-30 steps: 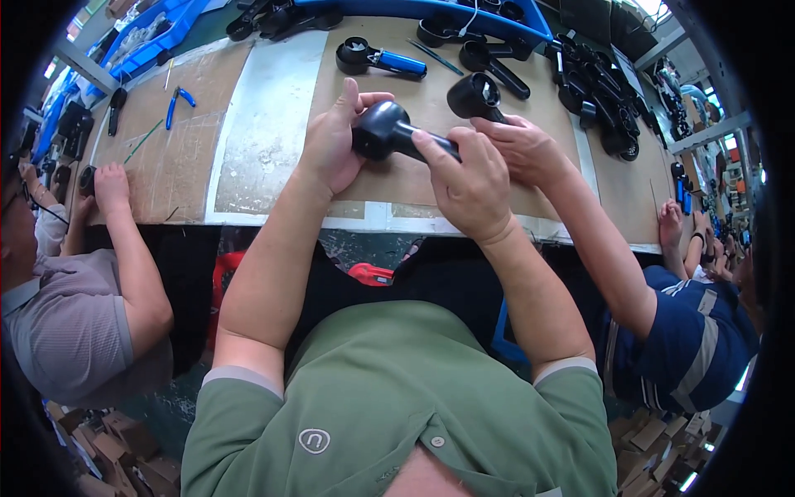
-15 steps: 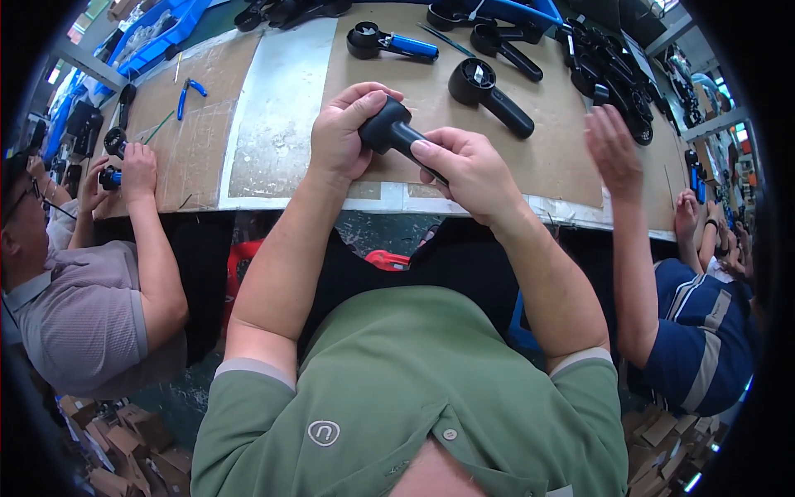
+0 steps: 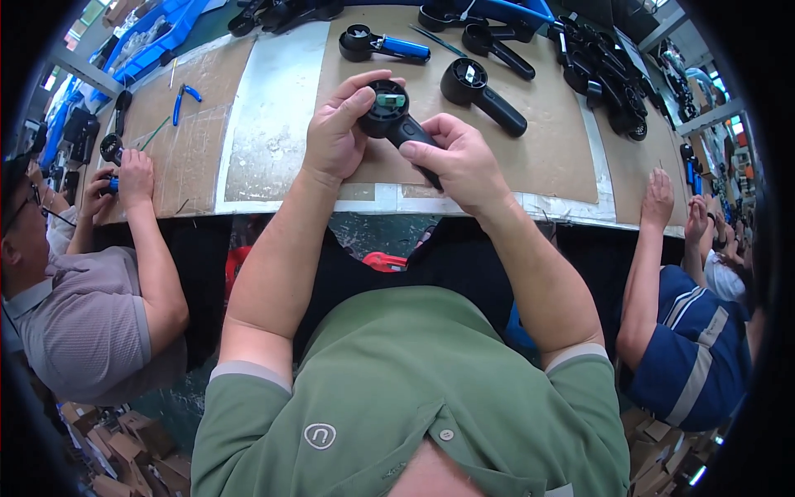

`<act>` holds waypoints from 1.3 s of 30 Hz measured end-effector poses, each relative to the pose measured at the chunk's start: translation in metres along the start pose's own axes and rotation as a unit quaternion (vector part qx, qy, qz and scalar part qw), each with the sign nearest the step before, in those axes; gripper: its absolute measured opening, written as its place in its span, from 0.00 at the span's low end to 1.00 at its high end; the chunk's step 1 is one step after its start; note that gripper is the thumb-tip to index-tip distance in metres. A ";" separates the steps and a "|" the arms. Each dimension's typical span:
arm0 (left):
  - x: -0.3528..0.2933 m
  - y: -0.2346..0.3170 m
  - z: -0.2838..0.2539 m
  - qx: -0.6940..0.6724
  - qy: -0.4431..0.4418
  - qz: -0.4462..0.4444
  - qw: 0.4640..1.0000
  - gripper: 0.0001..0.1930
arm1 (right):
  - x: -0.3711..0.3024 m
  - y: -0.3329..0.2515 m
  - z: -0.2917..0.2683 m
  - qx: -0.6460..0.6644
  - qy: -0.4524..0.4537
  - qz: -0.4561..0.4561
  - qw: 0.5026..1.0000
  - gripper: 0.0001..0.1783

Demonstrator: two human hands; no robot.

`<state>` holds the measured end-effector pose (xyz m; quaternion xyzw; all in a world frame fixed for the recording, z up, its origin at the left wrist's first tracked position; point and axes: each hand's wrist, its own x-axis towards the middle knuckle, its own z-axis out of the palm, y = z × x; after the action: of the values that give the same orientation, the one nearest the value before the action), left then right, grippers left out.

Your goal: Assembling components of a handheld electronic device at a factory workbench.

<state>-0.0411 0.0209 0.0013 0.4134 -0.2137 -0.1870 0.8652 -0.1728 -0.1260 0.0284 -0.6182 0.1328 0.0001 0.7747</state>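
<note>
Between my two hands is a black handheld fan [image 3: 386,116], held tilted over the table's front part, its round head to the upper left. My left hand [image 3: 338,124] grips the edge of the head, thumb on the rim. Wrapped round the handle is my right hand [image 3: 460,162], its thumb lying along the top. A pale greenish reflective patch shows in the middle of the head. Just beyond lies another black fan [image 3: 484,96]. Farther back lies a fan with a bare blue cylinder in its open handle [image 3: 384,45], a thin dark screwdriver [image 3: 439,39] beside it.
More black fans [image 3: 498,51] lie at the back, with a heap of them [image 3: 604,79] at the right. Blue pliers [image 3: 185,103] rest on the cardboard at left. A blue bin [image 3: 157,37] stands back left. Co-workers sit on both sides, one's hand [image 3: 658,199] at the table's right edge.
The fan in my hands has turned so the front of its head now faces up. The right co-worker's hand has drawn back from the heap toward the table's edge.
</note>
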 end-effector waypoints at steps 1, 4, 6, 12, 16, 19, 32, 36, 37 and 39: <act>0.001 -0.001 -0.001 0.012 0.003 -0.008 1.000 0.19 | 0.002 0.005 0.001 -0.051 0.011 -0.045 0.998 0.12; 0.003 -0.005 -0.005 0.047 0.014 -0.035 0.998 0.23 | 0.006 0.017 0.002 -0.200 0.044 -0.175 0.963 0.12; 0.002 -0.005 -0.007 0.043 0.019 -0.031 0.998 0.22 | 0.006 0.016 0.004 -0.181 0.035 -0.148 0.972 0.12; -0.001 -0.003 -0.006 0.036 0.021 -0.012 0.999 0.21 | 0.002 0.000 0.013 -0.035 0.001 -0.001 0.999 0.12; -0.002 -0.004 -0.005 0.048 0.010 -0.003 0.999 0.23 | 0.000 -0.002 0.015 0.054 -0.009 0.069 0.996 0.11; -0.003 -0.005 -0.004 0.066 0.004 0.007 0.998 0.26 | 0.000 -0.002 0.016 0.053 0.001 0.073 0.996 0.11; -0.001 -0.006 -0.009 0.114 0.002 -0.001 0.993 0.36 | -0.001 -0.002 0.020 0.066 0.011 0.071 0.995 0.11; -0.001 -0.006 -0.009 0.113 0.006 -0.003 0.994 0.36 | 0.000 -0.002 0.020 0.062 0.011 0.071 0.995 0.11; -0.001 -0.006 -0.009 0.110 0.007 -0.004 0.994 0.36 | 0.000 -0.002 0.020 0.061 0.010 0.071 0.996 0.11; -0.001 -0.006 -0.010 0.104 0.008 -0.006 0.995 0.35 | 0.001 -0.001 0.020 0.058 0.007 0.070 0.996 0.11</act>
<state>-0.0381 0.0243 -0.0088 0.5039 -0.2229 -0.1653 0.8180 -0.1678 -0.1073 0.0336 -0.5618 0.1811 0.0422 0.8061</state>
